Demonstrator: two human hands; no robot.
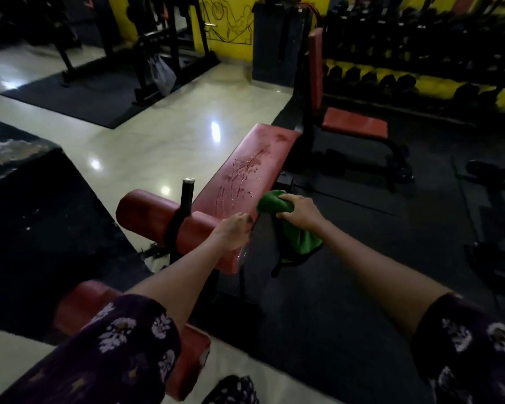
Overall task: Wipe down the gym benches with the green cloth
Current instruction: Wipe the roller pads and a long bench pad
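A long red bench pad (254, 161) runs away from me, with wet streaks and droplets down its middle. My right hand (296, 211) grips the bunched green cloth (270, 202) at the pad's right edge, and the rest of the cloth hangs down below the hand. At the bench's near end, my left hand (233, 231) is curled round a clear bottle (243, 253) that is dim and mostly hidden. A red roller pad (146, 211) sits across the near end.
A second red bench (354, 126) with an upright back stands beyond, before a dumbbell rack (420, 80). A large black block (41, 217) is at the left. A black post (187, 196) rises from the roller. Another red pad (79, 304) lies near my left sleeve.
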